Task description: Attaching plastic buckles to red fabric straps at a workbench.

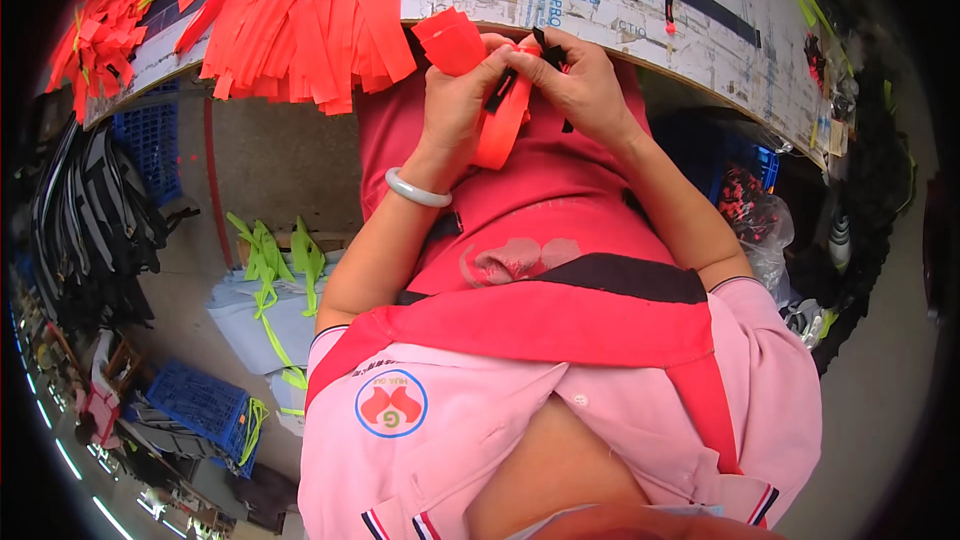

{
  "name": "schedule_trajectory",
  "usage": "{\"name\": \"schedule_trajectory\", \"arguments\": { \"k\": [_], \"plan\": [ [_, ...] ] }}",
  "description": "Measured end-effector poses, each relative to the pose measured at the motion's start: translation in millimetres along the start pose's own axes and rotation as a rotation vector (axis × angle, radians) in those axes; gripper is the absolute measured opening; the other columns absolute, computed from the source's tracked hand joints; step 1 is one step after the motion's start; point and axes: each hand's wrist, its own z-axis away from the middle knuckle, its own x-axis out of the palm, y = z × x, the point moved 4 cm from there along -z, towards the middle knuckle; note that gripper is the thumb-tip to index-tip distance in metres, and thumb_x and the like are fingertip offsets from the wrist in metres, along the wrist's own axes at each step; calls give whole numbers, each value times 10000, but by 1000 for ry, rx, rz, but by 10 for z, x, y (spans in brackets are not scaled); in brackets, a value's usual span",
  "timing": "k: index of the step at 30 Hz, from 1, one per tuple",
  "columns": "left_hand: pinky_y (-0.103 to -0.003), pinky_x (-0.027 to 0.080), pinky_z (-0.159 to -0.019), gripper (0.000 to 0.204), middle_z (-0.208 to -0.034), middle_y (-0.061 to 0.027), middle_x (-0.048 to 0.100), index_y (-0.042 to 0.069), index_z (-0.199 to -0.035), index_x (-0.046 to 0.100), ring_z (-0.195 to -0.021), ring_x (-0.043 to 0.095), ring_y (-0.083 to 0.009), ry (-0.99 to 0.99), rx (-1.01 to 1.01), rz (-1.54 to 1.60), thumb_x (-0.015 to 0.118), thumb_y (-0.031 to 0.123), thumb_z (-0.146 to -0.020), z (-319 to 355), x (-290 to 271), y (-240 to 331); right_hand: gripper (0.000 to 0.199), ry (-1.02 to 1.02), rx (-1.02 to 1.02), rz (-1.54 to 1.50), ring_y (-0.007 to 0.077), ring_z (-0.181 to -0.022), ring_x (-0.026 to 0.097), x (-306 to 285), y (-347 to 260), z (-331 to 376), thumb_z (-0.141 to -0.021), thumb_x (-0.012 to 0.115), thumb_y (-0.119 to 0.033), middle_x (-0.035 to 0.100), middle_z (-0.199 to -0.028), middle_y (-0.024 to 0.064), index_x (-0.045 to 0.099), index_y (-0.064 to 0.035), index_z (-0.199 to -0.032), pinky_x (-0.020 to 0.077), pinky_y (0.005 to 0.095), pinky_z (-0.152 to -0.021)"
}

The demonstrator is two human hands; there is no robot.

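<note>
your left hand (455, 105) and right hand (580, 85) both pinch the orange strap (500, 130) with its black buckle (500, 90), held just below the worktop (600, 0) edge. it looks light, limp and floppy, so grip close beside the buckle, where it stays firm.

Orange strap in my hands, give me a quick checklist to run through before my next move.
1. Orange strap held by both hands: ok.
2. Left hand fingers pinch the strap near its top: ok.
3. Right hand at the black buckle piece: ok.
4. Buckle fully threaded: cannot tell, fingers hide it.
5. Pile of orange straps on the table edge, close by: ok.
</note>
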Motion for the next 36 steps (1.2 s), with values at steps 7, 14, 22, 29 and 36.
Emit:
{"name": "schedule_trajectory", "arguments": {
  "k": [7,14,22,29,36],
  "plan": [
    [-250,522,-666,113,-872,-56,648,-15,-970,628,-752,627,-126,-60,-27,8,635,58,-884,-8,-94,26,286,-111,-77,50,52,-653,388,110,12,31,-903,632,-284,467,-680,-3,597,-3,-861,351,236,-560],
    [-224,487,-721,116,-897,-23,642,-3,-978,632,-820,609,-97,-164,-30,-133,637,70,-888,21,-73,198,291,-45,-80,-90,43,-676,412,125,14,105,-939,605,-281,503,-716,-33,597,0,-864,379,219,-594],
    [-229,496,-729,80,-870,-9,635,8,-940,640,-812,607,-94,-204,-26,-34,653,28,-864,80,-96,288,238,-148,-149,33,74,-647,411,193,-181,71,-932,595,-227,487,-661,18,591,-1,-858,392,247,-578],
    [-208,475,-705,86,-863,20,611,33,-947,631,-793,584,-72,-191,-76,-195,653,73,-874,165,-132,351,221,-242,-104,50,78,-619,440,305,-39,185,-915,617,-219,549,-668,47,627,1,-906,399,255,-563],
    [-204,470,-661,76,-825,11,631,11,-921,651,-756,576,-59,-324,118,-440,663,69,-873,155,-165,555,207,-286,-163,147,67,-593,432,192,-357,40,-902,637,-204,546,-641,38,646,2,-895,375,252,-529]
  ]
}}
